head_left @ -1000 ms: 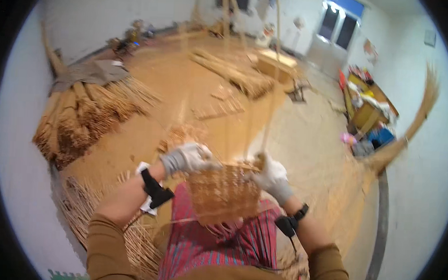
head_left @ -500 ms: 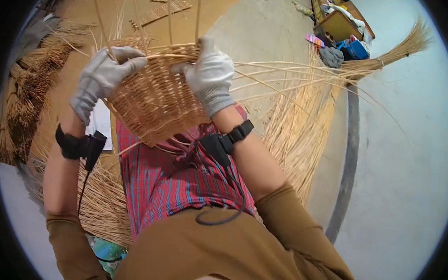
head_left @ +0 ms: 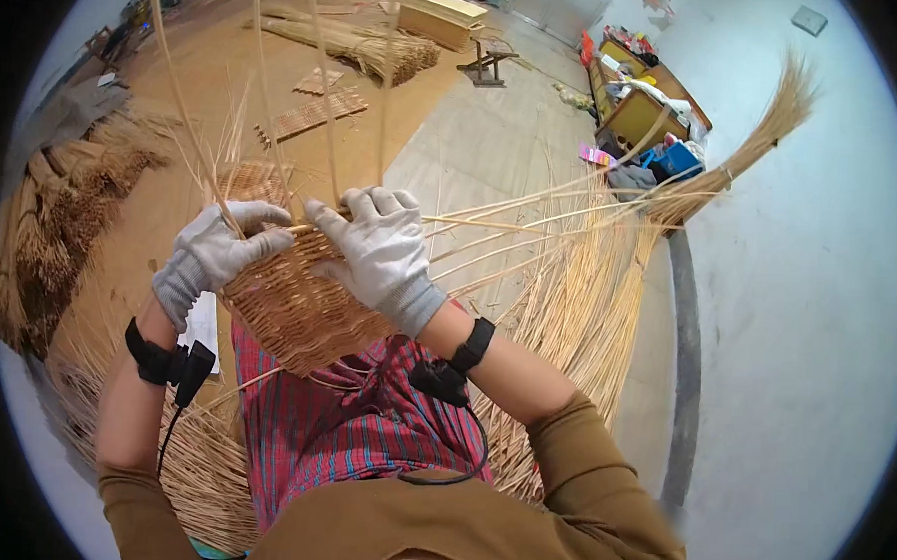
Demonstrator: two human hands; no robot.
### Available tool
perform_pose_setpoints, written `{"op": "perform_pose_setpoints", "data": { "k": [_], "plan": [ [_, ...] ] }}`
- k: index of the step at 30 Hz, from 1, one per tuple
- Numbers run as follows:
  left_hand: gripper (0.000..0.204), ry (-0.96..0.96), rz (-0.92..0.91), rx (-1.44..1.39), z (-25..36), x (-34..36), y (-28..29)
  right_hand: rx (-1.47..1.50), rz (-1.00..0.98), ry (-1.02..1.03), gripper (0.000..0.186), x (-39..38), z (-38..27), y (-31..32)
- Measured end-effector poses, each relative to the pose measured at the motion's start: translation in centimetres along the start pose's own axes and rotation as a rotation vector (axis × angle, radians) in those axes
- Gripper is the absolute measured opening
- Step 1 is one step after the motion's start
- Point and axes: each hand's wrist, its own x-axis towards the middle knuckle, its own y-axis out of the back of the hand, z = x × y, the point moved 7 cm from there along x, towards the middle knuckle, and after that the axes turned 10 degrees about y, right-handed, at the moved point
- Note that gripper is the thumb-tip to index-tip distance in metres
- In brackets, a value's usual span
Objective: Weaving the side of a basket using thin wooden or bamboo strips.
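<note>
In the head view, the woven wicker piece (head_left: 302, 314) is positioned over striped cloth (head_left: 346, 444), the left hand (head_left: 218, 248) pinching its upper left corner, the right hand (head_left: 378, 255) pinching its rim further right, with a wooden cabinet (head_left: 631, 115) bearing white cloth (head_left: 667, 96) beyond.

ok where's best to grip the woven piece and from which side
Probably the upper edge of the woven piece, from left and right: its broad wall extends below, while tall rods stand up from that edge, likely hindering a grip from above.
</note>
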Motion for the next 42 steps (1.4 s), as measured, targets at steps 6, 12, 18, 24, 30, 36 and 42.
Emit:
{"op": "perform_pose_setpoints", "data": {
  "k": [6,12,18,24,30,36,42],
  "plan": [
    [0.043,-0.037,-0.054,-0.015,0.4,-0.2,-0.3,-0.1,-0.03,-0.044,0.055,0.7,-0.3,-0.7],
    [0.042,0.0,-0.111,0.044,-0.2,0.1,-0.7,-0.21,-0.196,-0.046,0.041,1.0,-0.2,-1.5],
    [0.037,-0.034,-0.138,-0.056,0.2,0.1,-0.6,-0.053,-0.022,-0.028,0.04,-0.2,-1.5,0.2],
    [0.036,-0.054,-0.101,0.024,1.8,-1.0,-0.1,1.004,0.319,-0.592,0.031,-5.6,2.1,-1.5],
    [0.035,0.022,-0.068,0.041,2.6,-1.1,-0.1,1.728,0.335,-1.113,0.036,-9.3,6.8,-6.1],
    [0.055,0.124,-0.037,0.267,2.7,-0.8,0.1,1.629,0.915,-0.851,0.024,-8.4,3.8,-4.2],
    [0.062,0.232,0.022,0.335,1.6,-0.6,0.4,0.584,0.418,0.159,0.028,-4.9,-6.3,3.9]
  ]
}}
